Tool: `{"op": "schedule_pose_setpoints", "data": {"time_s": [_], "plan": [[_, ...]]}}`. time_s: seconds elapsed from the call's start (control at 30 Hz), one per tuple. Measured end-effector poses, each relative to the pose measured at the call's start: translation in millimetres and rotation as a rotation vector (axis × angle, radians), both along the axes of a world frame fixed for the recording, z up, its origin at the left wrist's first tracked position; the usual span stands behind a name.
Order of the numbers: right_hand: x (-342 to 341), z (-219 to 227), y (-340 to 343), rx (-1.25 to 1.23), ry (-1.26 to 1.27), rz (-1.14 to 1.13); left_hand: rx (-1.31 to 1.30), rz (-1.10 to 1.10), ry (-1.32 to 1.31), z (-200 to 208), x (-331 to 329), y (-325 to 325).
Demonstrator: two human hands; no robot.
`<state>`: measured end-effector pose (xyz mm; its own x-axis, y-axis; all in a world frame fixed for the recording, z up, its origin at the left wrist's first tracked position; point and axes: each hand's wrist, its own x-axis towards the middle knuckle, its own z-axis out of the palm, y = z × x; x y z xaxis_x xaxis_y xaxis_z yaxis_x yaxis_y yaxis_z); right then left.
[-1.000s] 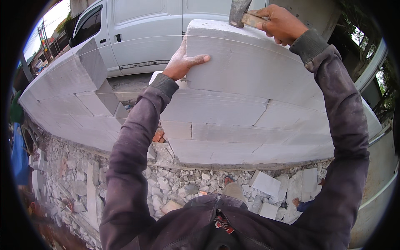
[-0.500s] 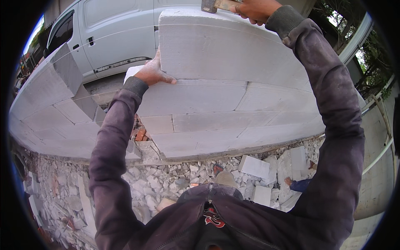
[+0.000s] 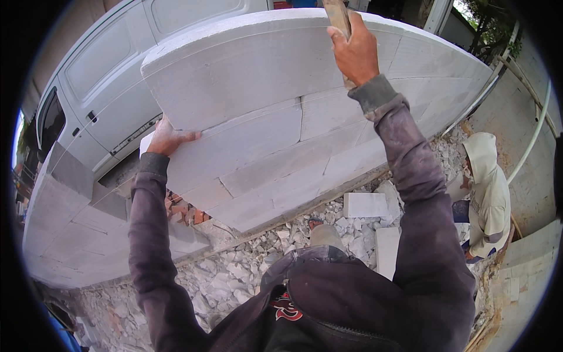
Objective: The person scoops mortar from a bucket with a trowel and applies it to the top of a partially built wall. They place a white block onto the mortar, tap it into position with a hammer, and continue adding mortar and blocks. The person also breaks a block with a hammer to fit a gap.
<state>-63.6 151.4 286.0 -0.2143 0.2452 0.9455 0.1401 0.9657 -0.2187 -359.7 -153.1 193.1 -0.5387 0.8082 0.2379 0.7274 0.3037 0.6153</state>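
A large white aerated concrete block (image 3: 234,73) forms the top course at the left end of the wall (image 3: 258,138). My left hand (image 3: 168,139) grips the wall's end at the joint under that block, thumb flat on the front face, fingers hidden behind. In my right hand (image 3: 359,51) is a hammer (image 3: 338,17), held by its wooden handle in front of the top course. The hammer's head is out of view. A thin string (image 3: 246,34) runs across the block's face.
Left of a gap stands another block wall (image 3: 76,229). A white van (image 3: 117,64) is parked behind. Broken rubble (image 3: 234,276) covers the ground at my feet, with loose blocks (image 3: 365,205) on it. At right, a person in a pale hooded top (image 3: 489,188) crouches near the wall.
My view has swung to the right, bringing the crouching person into sight. The hammer, earlier with its head against the block's top, is now upright with its head beyond the frame. My left hand keeps its hold.
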Motion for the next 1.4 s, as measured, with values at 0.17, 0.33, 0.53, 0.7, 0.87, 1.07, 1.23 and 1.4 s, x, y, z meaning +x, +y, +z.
{"op": "schedule_pose_setpoints", "data": {"time_s": [0.17,0.33,0.53,0.7,0.87,1.07,1.23,1.4], "plan": [[21.9,-204.2,-45.9,-0.415,0.131,0.003,0.053,-0.039,-0.077,-0.4,-1.2,-0.9],[-13.9,-253.8,-47.6,-0.459,0.105,0.067,0.035,-0.048,-0.133,1.1,-0.6,-1.1],[-43.3,-250.8,-29.5,-0.568,-0.006,0.044,0.056,-0.029,-0.156,-2.8,-5.2,-2.8],[-26.6,-244.6,-20.3,-0.519,0.017,0.053,0.038,-0.031,-0.134,-9.4,-16.3,-3.0],[-2.3,-204.2,25.0,-0.423,0.477,-0.097,0.027,0.001,0.017,-13.0,-21.5,-5.2],[3.8,-189.5,55.0,-0.798,0.326,-0.144,0.029,-0.012,-0.001,-15.3,-24.3,-5.5],[3.3,-191.8,53.4,-0.779,0.346,-0.131,0.185,-0.079,-0.158,4.5,-20.5,-13.2],[18.5,-193.9,64.8,-0.673,0.267,-0.126,0.683,-0.090,-0.223,24.2,-4.4,7.1]]}}
